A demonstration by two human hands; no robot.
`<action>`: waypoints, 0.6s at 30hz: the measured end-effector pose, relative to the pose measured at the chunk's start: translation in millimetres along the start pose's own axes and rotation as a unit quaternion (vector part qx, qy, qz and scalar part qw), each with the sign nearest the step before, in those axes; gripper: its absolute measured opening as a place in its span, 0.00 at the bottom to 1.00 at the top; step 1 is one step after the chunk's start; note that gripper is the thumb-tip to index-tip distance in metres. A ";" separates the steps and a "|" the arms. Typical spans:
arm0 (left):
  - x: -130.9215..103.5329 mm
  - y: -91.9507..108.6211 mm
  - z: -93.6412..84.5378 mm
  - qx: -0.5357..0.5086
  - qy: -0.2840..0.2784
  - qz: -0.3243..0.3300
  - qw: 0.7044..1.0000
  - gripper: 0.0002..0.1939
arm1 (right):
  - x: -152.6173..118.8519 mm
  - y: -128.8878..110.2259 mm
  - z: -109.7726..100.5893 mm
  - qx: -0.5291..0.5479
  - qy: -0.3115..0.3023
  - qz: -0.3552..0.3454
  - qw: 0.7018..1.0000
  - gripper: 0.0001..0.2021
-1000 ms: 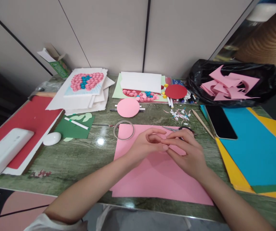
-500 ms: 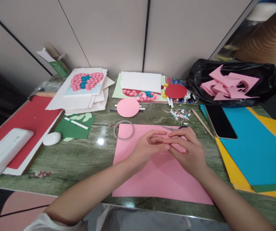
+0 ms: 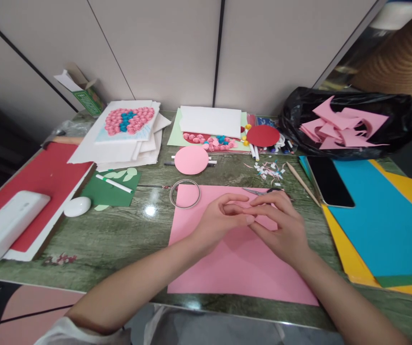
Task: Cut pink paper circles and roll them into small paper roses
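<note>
My left hand (image 3: 217,221) and my right hand (image 3: 284,227) meet above a large pink sheet (image 3: 242,268), fingers curled and fingertips together. Whatever sits between the fingertips, if anything, is too small or hidden to make out. Just behind my right hand lie scissors (image 3: 259,191), their handles partly covered by its fingers. A round metal ring (image 3: 170,195) overlaps the sheet's back left corner. Behind the ring, a pink paper disc (image 3: 191,160) rests on some pens.
Left: white papers with a pink-and-blue heart (image 3: 112,122), green paper (image 3: 123,197), a white mouse (image 3: 77,207), a red board (image 3: 62,165). Right: a phone (image 3: 330,182) on blue paper (image 3: 389,225), a pencil (image 3: 303,183), a black bag (image 3: 292,112) of pink scraps. Paper bits (image 3: 268,171) lie behind the scissors.
</note>
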State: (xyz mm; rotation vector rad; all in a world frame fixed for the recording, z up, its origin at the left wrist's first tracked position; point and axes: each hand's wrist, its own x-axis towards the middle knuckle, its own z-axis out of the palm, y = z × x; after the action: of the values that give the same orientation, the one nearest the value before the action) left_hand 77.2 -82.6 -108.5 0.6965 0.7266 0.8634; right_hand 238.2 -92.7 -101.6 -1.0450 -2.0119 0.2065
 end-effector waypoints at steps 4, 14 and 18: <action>4.3 10.8 -6.6 0.044 -0.040 -0.006 0.998 0.19 | 1.4 0.8 -3.2 0.019 -0.042 -0.001 0.999 0.11; 5.5 13.2 -6.9 0.059 -0.063 -0.003 0.996 0.20 | -1.3 4.7 1.5 -0.008 -0.023 -0.003 1.000 0.09; 0.4 -1.1 2.1 -0.029 -0.013 -0.020 0.999 0.21 | -0.6 2.9 2.2 -0.020 0.025 -0.005 0.999 0.06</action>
State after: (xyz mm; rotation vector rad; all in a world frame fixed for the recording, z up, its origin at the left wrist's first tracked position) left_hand 79.5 -83.2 -108.3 0.6376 0.6874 0.8345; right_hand 238.4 -90.8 -104.7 -1.0545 -1.9832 0.1350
